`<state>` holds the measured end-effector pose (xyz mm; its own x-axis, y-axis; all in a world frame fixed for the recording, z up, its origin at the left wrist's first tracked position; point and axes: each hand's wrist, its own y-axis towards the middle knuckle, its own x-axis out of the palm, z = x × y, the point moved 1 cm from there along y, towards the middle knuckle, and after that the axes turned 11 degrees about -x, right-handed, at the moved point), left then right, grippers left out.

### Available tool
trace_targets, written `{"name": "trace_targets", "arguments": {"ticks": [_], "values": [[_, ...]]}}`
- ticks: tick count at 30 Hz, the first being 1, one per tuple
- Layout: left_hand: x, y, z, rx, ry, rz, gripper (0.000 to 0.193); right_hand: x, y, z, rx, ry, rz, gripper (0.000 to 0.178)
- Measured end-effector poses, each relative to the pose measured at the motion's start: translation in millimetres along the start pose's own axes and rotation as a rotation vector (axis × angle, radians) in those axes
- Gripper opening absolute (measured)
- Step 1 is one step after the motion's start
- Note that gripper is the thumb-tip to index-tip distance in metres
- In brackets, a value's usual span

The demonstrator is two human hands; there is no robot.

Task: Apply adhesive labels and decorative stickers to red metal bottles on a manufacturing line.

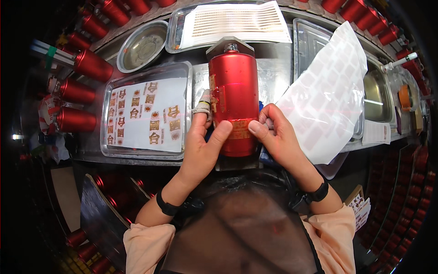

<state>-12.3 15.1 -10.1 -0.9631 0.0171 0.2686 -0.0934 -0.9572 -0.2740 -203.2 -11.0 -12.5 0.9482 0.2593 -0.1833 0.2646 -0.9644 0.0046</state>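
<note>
A red metallic bottle [233, 82] lies in front of me with its neck pointing away, resting on a metal holder [246, 48]. Gold lettering decals run along its left side, and a gold decal band [239, 129] crosses its lower part. My left hand [204, 139] grips the bottle's left side, its thumb by the band's left end and a cloth wrap on one finger. From the right, my right hand [279, 134] holds the bottle with its thumb pressed at the band's other end and its fingers curled. Some fingertips are hidden behind the bottle.
At left, a metal tray [188, 91] bears a sheet of gold decals [146, 114]. Behind stand a round metal basin [142, 45] and a tray with a striped sheet [235, 23]. A large white sheet [326, 98] overhangs the right tray. Red bottles [75, 119] line the left.
</note>
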Motion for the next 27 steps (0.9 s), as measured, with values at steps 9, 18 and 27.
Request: {"name": "trace_targets", "arguments": {"ticks": [9,18,27], "values": [[3,0,3,0.027,0.152,0.036,0.068,2,-1,-5,-0.046,-0.047,-0.003,0.05],[-7,2,1,-0.013,-0.024,-0.023,0.059,-4,1,1,-0.067,0.005,-0.027,0.039],[-9,2,0,0.0,-0.054,-0.067,0.068,-10,0,4,0.04,0.245,-0.071,0.025]]}}
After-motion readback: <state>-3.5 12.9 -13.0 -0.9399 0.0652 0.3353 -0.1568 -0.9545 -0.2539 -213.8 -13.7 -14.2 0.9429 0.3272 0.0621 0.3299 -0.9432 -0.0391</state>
